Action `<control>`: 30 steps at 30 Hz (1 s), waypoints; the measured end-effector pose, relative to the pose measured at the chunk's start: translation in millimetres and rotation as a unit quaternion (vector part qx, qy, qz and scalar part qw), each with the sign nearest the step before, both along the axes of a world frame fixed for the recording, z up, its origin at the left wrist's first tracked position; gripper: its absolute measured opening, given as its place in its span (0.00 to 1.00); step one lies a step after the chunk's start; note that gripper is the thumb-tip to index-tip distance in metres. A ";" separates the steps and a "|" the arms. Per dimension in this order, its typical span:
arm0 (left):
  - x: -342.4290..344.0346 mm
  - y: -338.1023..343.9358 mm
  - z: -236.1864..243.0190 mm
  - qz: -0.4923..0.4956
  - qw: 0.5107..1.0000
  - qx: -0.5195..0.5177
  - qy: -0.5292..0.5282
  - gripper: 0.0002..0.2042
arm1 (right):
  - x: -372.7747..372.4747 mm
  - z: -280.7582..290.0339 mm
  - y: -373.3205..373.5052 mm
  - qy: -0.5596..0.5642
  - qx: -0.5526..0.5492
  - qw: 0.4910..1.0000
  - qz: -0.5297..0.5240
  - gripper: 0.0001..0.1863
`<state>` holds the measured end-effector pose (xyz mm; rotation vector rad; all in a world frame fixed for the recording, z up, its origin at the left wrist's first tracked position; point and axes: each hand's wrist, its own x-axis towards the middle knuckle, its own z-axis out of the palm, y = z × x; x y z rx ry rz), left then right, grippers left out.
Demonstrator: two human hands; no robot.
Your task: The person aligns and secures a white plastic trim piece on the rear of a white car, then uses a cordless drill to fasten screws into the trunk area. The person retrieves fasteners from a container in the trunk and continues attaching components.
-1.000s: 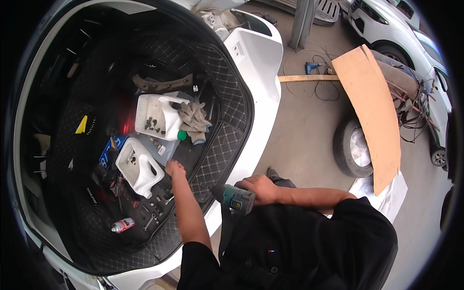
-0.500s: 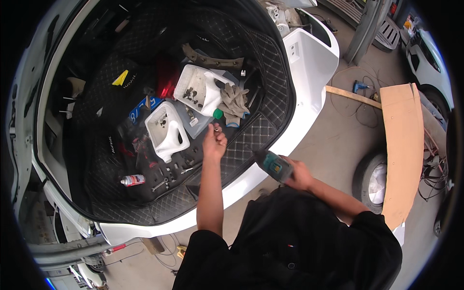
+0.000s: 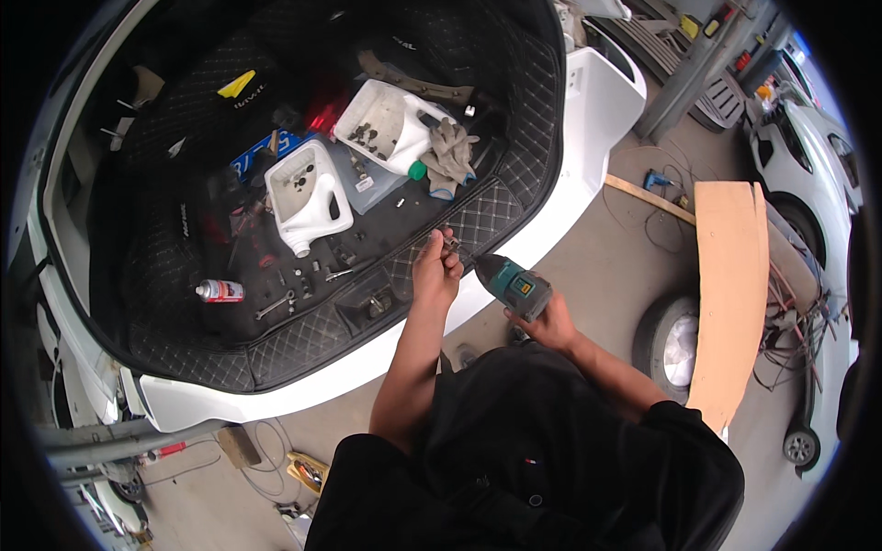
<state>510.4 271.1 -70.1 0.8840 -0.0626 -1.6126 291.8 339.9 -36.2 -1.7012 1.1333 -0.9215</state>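
The right hand (image 3: 549,323) is wrapped around the grip of a teal cordless driver (image 3: 511,283), nose aimed at the quilted boot liner (image 3: 478,225). The left hand (image 3: 435,268) pinches the driver's bit tip (image 3: 453,245) just above the liner's rear edge; whether it also holds a fastener cannot be told. Judged progress: the bit is being set and no driving shows. Loose bolts (image 3: 317,268) lie beside a cut white jug (image 3: 308,195).
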 end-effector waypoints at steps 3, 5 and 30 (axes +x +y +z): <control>-9.0 9.4 0.2 -0.011 1.000 -0.007 -0.025 0.11 | -0.2 9.0 18.5 -0.011 -0.003 1.000 -0.016 0.23; -17.8 12.7 -6.8 -0.029 0.999 -0.007 -0.043 0.11 | -7.9 8.0 28.0 -0.008 0.003 0.999 -0.032 0.24; -272.8 -121.3 -70.1 -0.136 0.984 0.112 0.038 0.18 | -281.1 -64.1 -64.2 -0.014 0.019 1.000 -0.005 0.30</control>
